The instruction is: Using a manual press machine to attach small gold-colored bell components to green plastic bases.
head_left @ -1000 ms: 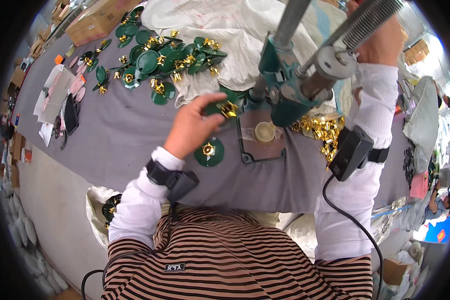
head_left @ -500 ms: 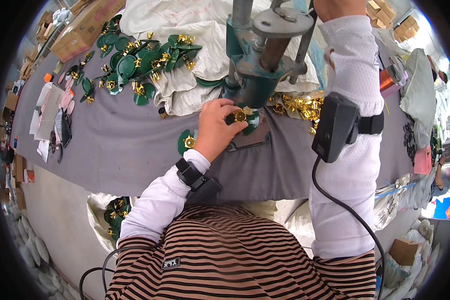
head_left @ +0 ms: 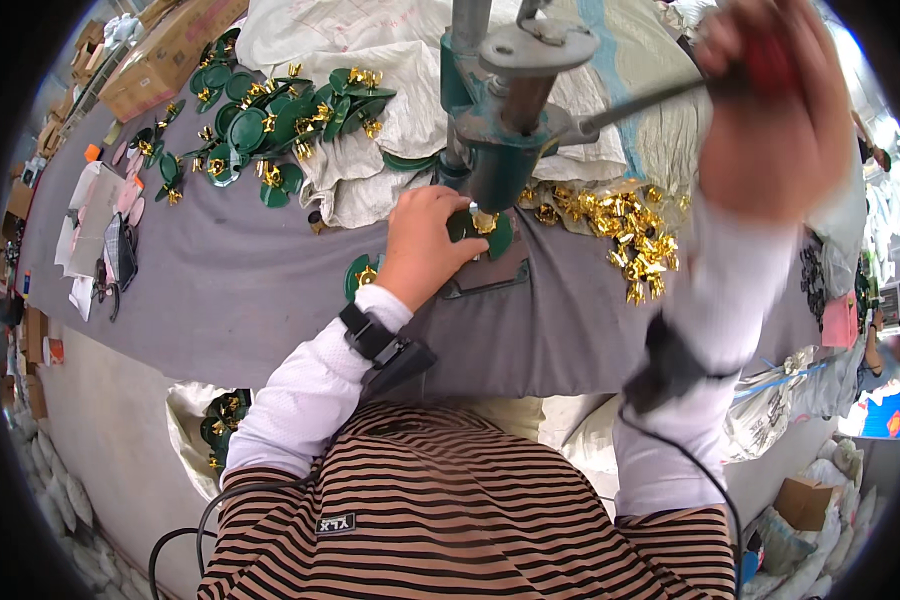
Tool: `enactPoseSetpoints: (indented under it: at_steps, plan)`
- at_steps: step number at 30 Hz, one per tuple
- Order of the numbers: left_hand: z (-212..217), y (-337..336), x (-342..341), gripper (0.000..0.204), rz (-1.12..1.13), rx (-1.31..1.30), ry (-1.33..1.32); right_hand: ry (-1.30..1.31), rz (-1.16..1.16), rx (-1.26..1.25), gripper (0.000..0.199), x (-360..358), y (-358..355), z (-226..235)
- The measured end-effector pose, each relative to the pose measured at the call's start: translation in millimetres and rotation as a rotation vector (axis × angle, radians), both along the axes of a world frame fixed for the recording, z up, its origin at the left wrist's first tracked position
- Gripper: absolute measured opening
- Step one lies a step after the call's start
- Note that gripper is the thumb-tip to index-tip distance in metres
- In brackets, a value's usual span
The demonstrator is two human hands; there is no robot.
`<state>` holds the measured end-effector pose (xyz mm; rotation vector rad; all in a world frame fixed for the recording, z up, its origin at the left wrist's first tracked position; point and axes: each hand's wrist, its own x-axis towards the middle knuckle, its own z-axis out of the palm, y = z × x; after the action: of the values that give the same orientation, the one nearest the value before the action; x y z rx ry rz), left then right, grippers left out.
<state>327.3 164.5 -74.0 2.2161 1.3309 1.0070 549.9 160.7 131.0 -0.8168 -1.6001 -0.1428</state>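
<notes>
Up and left of the left grip (head_left: 425, 245), the heap of green discs with gold fittings (head_left: 255, 125) lies on the table (head_left: 220, 290) much as before. The left grip pinches a green disc (head_left: 499, 238) between thumb and fingers. Just past its fingertips, the disc's gold fitting (head_left: 486, 222) now shows right below the head of the green press (head_left: 500, 180) — half a second ago it stood out more toward the person. The piece now looks placed under the press rather than being brought to it. Farther right, the right grip (head_left: 765, 145), lately cut off by the upper edge, has come into view, seemingly curled around a red handle (head_left: 770, 65) on the lever (head_left: 650, 103); I judge the lever is being worked.

A second green disc (head_left: 355, 275), beside the left wrist, is partly covered by it. The held disc's far-left rim is hidden behind the left grip, and whether the fitting touches the head cannot be told. Above that grip, the press's top runs out of view. Motion blur smears the right grip — single fingers and their exact hold are hard to make out.
</notes>
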Motion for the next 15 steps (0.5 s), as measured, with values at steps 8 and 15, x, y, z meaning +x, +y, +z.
enactPoseSetpoints:
  at_steps: [8,15]
  plan:
    - [15.6,-4.7,9.5,0.050,-0.096,-0.119,-0.128,0.215,0.191,-0.294,0.012,8.4,-147.9,-157.6]
    - [-0.3,-3.5,15.6,0.044,-0.044,-0.192,-0.135,0.368,0.555,-0.131,0.028,3.3,-49.3,-24.3]
